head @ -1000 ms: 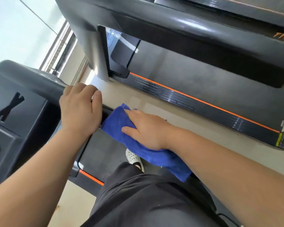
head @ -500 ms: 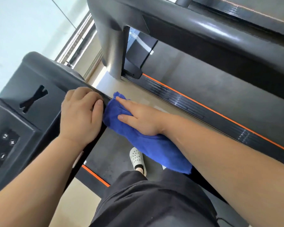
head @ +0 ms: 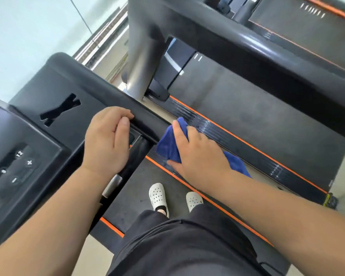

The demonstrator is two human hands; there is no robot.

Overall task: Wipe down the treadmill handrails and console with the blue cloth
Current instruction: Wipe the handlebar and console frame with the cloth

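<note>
Looking down from the head cam: right hand (head: 195,156) presses the blue cloth (head: 170,144) onto the right handrail (head: 147,124), fingers spread flat over the fabric, thumb tucked along the cloth's lower edge. I read that as a flat-palm hold, cloth pinned between palm and rail, not balled in a fist. Rest of the cloth trails out behind the wrist, hanging off the rail over the gap between the two machines.

Left hand (head: 108,140) sits just beside it on the same rail, near where the rail meets the console (head: 48,108). Fingers curl over the far edge of the rail, thumb lies along the top. It grips the rail, no cloth in it. The two hands are near each other but not touching.

Console is at frame left: dark panel, X-shaped cutout, a button cluster (head: 18,166) with plus, minus and "12" markings at lower left.

White clogs (head: 158,197) stand on the treadmill belt (head: 139,186), orange trim along its sides. A second treadmill (head: 267,120) runs parallel on the right.
</note>
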